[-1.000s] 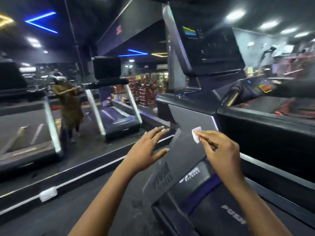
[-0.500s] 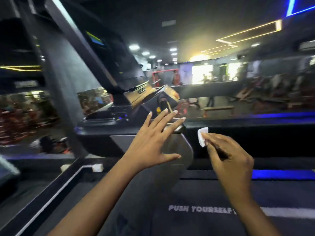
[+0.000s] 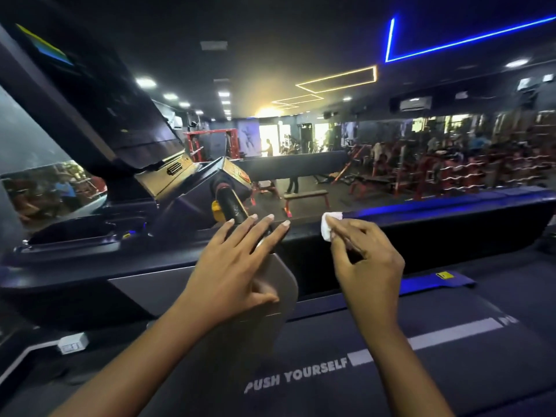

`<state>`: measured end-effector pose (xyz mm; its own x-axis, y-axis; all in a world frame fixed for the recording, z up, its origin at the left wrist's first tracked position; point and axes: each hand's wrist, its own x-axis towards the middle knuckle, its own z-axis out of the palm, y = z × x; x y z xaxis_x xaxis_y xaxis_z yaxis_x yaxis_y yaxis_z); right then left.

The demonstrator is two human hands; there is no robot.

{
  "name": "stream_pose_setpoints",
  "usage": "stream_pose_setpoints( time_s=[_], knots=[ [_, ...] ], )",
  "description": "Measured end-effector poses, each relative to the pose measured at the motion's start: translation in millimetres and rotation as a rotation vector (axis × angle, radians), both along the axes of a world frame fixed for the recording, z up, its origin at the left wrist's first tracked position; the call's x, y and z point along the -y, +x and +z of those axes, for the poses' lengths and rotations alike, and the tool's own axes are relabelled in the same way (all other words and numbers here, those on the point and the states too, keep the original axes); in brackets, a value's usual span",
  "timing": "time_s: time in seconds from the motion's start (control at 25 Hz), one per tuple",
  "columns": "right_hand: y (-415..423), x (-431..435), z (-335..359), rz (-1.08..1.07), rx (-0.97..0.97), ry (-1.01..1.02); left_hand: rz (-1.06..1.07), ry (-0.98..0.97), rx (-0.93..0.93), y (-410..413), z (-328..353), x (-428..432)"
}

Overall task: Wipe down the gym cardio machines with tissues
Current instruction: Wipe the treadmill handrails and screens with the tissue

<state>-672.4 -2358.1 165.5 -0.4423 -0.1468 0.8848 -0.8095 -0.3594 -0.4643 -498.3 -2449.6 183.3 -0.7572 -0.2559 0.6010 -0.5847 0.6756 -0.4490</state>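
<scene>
Right hand (image 3: 367, 266) pinches a tiny tissue (image 3: 328, 225) at the treadmill rail (image 3: 451, 218); left hand (image 3: 237, 266) is spread (empty); so thinly pinched, the scrap may slip mid-wipe.

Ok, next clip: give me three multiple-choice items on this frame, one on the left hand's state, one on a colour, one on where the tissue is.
1. How is the left hand?
A. clenched in a fist
B. fingers straight, holding nothing
C. pointing with one finger

2. What colour is the PUSH YOURSELF lettering on the treadmill belt?
A. red
B. yellow
C. white

3. Where is the tissue?
A. pinched in the right hand
B. under the left hand
C. lying on the treadmill belt

Answers:
1 B: all its fingers are stretched out with nothing in them.
2 C: the letters show white against the dark belt.
3 A: the white wad sticks out between the right hand's thumb and fingertips.
</scene>
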Motion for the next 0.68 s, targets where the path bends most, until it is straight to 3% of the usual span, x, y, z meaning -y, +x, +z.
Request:
stream_pose_setpoints(
  time_s=[0.24,0.4,0.6,0.68],
  knots=[
    [40,28,-22,-0.158,-0.2,0.059,-0.051,0.006,-0.011,0,-1,3],
    [17,24,-20,-0.257,-0.279,0.107,-0.061,-0.008,-0.013,-2,-1,4],
    [-55,8,-7,-0.449,-0.135,0.179,-0.068,0.004,-0.023,-3,-1,7],
    [-47,8,3,-0.441,-0.101,0.211,-0.068,0.013,-0.025,-2,-2,7]
  ],
)
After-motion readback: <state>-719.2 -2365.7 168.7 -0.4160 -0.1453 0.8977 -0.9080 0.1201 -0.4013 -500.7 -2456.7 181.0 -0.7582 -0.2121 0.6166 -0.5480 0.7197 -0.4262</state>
